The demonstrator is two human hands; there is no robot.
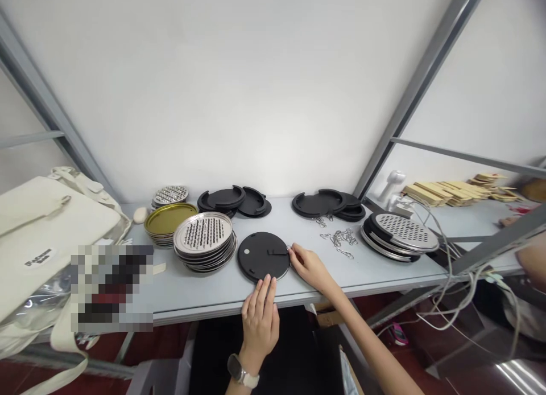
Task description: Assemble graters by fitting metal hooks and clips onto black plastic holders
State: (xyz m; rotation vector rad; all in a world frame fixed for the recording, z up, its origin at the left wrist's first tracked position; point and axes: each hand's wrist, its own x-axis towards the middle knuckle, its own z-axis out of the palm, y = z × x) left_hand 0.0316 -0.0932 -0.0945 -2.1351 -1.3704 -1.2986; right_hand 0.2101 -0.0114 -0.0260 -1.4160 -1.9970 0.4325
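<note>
Just below the frame's centre lies a round black disc; the left hand, fingers extended, overlaps its near rim; the right hand bunches bent fingers at its right edge; whether they grip, I cannot tell.

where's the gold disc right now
In the head view, the gold disc sits toward the left of the table, just behind and left of the front silver disc stack.
</note>
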